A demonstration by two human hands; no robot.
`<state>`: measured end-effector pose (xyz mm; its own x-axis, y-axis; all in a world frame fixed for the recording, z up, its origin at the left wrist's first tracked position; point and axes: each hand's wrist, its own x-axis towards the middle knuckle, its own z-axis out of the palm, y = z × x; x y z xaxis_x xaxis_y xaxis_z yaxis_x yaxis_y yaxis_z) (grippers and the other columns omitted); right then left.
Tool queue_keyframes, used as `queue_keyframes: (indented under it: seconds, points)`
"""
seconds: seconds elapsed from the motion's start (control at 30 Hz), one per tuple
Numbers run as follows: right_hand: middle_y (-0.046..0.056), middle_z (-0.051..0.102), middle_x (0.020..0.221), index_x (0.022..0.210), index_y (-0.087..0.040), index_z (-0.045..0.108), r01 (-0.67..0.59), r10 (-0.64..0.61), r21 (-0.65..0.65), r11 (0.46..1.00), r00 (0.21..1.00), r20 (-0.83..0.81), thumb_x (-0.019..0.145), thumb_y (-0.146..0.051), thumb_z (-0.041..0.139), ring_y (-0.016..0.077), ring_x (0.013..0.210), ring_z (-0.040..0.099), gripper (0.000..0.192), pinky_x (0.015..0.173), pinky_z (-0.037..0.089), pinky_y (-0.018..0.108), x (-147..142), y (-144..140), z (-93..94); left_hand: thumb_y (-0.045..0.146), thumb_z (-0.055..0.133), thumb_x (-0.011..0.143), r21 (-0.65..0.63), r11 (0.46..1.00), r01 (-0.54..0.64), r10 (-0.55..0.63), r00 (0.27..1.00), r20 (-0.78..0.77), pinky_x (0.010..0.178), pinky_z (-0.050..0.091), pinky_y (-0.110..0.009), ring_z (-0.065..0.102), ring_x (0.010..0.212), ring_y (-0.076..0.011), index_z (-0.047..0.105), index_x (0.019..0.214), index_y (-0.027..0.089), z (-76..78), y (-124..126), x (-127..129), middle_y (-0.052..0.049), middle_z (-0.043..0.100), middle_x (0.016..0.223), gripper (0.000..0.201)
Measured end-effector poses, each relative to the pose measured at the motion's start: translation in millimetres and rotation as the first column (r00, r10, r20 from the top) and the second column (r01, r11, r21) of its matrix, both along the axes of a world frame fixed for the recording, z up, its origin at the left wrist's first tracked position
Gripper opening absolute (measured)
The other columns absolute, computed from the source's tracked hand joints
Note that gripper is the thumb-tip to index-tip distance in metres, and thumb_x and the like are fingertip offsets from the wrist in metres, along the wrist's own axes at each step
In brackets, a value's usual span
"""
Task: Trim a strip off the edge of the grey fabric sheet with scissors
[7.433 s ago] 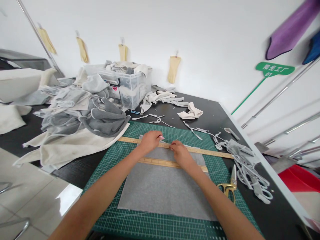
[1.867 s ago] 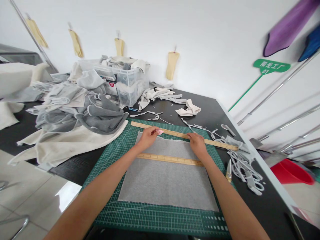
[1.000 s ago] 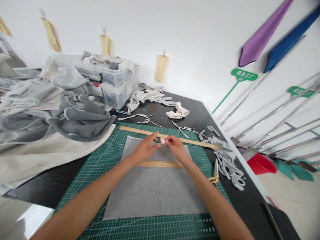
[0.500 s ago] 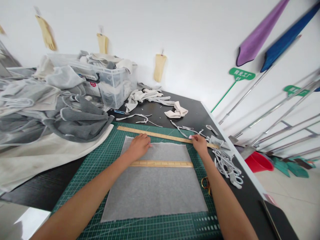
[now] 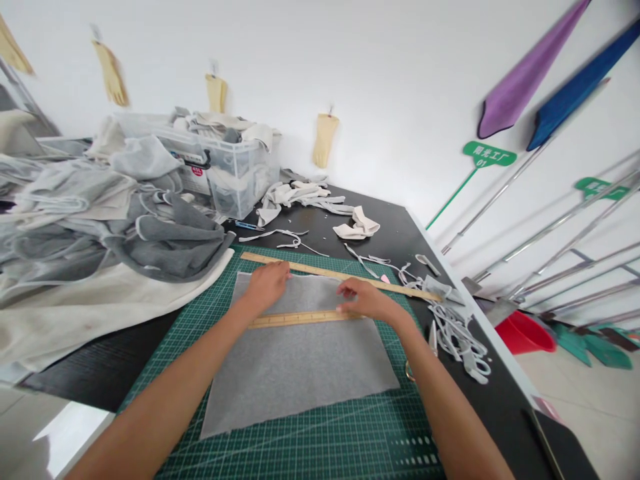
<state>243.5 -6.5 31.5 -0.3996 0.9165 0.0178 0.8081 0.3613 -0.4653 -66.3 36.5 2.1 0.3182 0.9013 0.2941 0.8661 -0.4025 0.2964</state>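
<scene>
**Two hands flat on grey cloth and a wooden ruler**

A thin, matte grey fabric sheet (image 5: 300, 360), roughly square with slightly frayed edges, lies flat on a green gridded cutting mat (image 5: 320, 447). Across its upper part rests a short wooden ruler (image 5: 295, 319), pale and narrow. The left hand (image 5: 267, 285) lies palm down with fingers spread on the cloth's far edge, just above the ruler's left end. The right hand (image 5: 364, 300) presses open fingers onto the ruler's right end; it grips nothing, as far as the angle shows. A longer wooden ruler (image 5: 320, 271) runs along the mat just beyond the sheet. Right of the mat, grey fabric strips (image 5: 457, 333) tangle on the black table (image 5: 395, 220), and scissors (image 5: 433, 337) lie partly hidden behind the right forearm. Heaped grey and cream cloths (image 5: 125, 227) sit to the left, before a clear plastic bin (image 5: 235, 177)
</scene>
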Motion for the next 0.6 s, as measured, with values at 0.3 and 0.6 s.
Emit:
queue_keyframes:
  seconds: [0.3, 0.6]
  points:
    - [-0.001, 0.066, 0.081, 0.084, -0.019, 0.069, -0.121, 0.130, -0.092, 0.988, 0.987, 0.096, 0.083, -0.021, 0.079, 0.0163, 0.073, 0.057, 0.010, 0.068, 0.038, 0.026, -48.6, -19.2, -3.6, 0.026, 0.046, 0.101, -0.024, 0.989, -0.146, 0.146, 0.989, -0.006, 0.075, 0.044, -0.033, 0.070, 0.093, -0.0277, 0.062, 0.103, 0.022, 8.9, 5.9, -17.0, -0.009, 0.073, 0.099, 0.016]
    - [0.000, 0.063, 0.080, 0.093, -0.021, 0.059, 0.123, -0.124, 0.018, 0.992, 0.989, 0.075, 0.094, -0.031, 0.059, 0.0181, 0.073, 0.057, 0.009, 0.066, 0.041, 0.026, 42.6, -5.7, 42.7, 0.031, 0.058, 0.092, -0.245, 0.905, -0.349, 0.425, 0.690, 0.586, 0.080, 0.046, -0.035, 0.065, 0.093, -0.0280, 0.058, 0.084, 0.023, -0.4, 33.2, -38.3, -0.006, 0.067, 0.083, 0.012]
